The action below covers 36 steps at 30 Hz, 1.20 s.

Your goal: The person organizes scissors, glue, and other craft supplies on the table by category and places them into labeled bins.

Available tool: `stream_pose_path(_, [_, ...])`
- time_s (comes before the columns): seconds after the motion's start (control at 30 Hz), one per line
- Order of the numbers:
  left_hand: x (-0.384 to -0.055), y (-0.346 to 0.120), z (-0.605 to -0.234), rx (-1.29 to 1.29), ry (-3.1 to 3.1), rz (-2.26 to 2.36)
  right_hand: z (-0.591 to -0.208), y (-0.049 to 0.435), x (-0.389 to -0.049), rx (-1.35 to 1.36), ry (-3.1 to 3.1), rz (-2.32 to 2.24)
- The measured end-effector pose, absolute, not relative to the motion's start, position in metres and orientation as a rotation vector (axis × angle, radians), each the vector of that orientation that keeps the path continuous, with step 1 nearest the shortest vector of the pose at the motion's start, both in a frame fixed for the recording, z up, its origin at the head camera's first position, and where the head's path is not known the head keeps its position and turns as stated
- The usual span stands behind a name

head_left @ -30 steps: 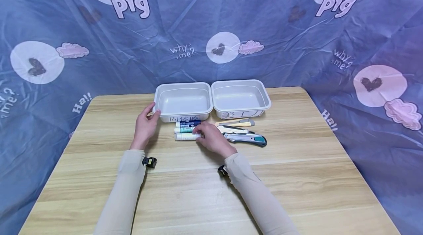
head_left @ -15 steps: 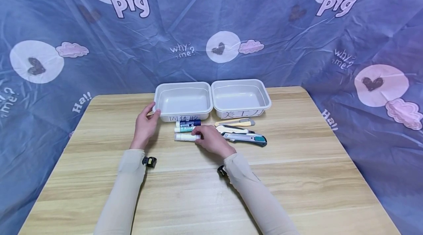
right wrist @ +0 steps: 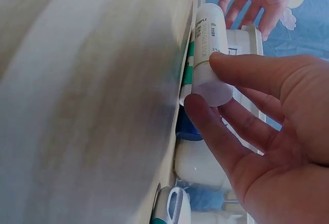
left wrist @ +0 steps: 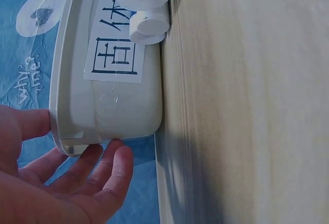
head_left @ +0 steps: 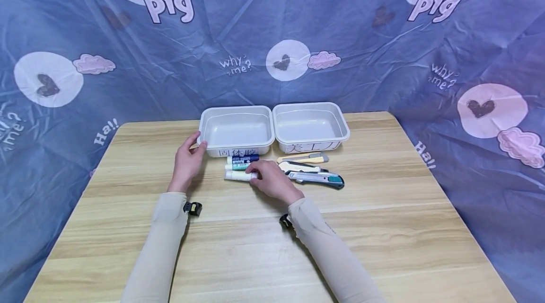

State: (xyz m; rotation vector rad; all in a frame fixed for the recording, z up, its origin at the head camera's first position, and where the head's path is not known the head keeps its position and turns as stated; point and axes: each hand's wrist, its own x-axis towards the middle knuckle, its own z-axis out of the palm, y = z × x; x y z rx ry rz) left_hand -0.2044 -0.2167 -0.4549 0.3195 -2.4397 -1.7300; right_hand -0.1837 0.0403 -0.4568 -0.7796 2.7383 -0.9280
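Observation:
My right hand (head_left: 274, 182) pinches a white glue stick (head_left: 239, 176) by its right end, low over the table. In the right wrist view the thumb and fingers sit around the base of this glue stick (right wrist: 209, 39), its printed label showing. Behind it lie a green-and-white glue stick (head_left: 235, 167) and a blue one (head_left: 249, 157). My left hand (head_left: 188, 163) holds the left corner of the left white plastic box (head_left: 238, 146). The left wrist view shows the thumb on the rim and the fingertips (left wrist: 121, 154) against the end wall.
A second white box (head_left: 312, 141) stands close beside the first, both with paper labels in front. Right of my right hand lie a yellow utility knife (head_left: 298, 157), a white-and-black one (head_left: 300, 166) and a silver-and-green one (head_left: 317, 178). A blue printed cloth (head_left: 238, 90) hangs behind the table.
The white glue stick has rolled between the right fingers, its yellowish label turning out of the head view, and has shifted slightly. The left hand and both boxes have stayed put.

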Motion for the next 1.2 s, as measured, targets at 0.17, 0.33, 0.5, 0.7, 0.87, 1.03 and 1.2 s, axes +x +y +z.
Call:
stream_pose_path(0.17, [-0.204,-0.216,-0.455,0.326,-2.443,-1.727,-0.453,0.041,-0.183,-0.793,2.739,-0.942])
stream_pose_path(0.33, [-0.204,-0.216,-0.455,0.325,-2.444,-1.724,-0.448,0.045,-0.184,-0.790,2.737,-0.995])
stream_pose_path(0.5, [-0.205,-0.216,-0.455,0.327,-2.441,-1.724,-0.443,0.048,-0.184,-0.757,2.722,-1.082])
stream_pose_path(0.7, [-0.205,-0.216,-0.456,0.326,-2.440,-1.721,-0.439,0.054,-0.186,-0.737,2.749,-1.179])
stream_pose_path(0.87, [-0.206,-0.216,-0.457,0.325,-2.434,-1.717,-0.435,0.059,-0.189,-0.687,2.785,-1.239])
stream_pose_path(1.03, [-0.206,-0.216,-0.457,0.329,-2.440,-1.704,-0.434,0.065,-0.192,-0.633,2.825,-1.308])
stream_pose_path(1.2, [-0.205,-0.216,-0.457,0.329,-2.446,-1.698,-0.433,0.070,-0.194,-0.597,2.843,-1.439])
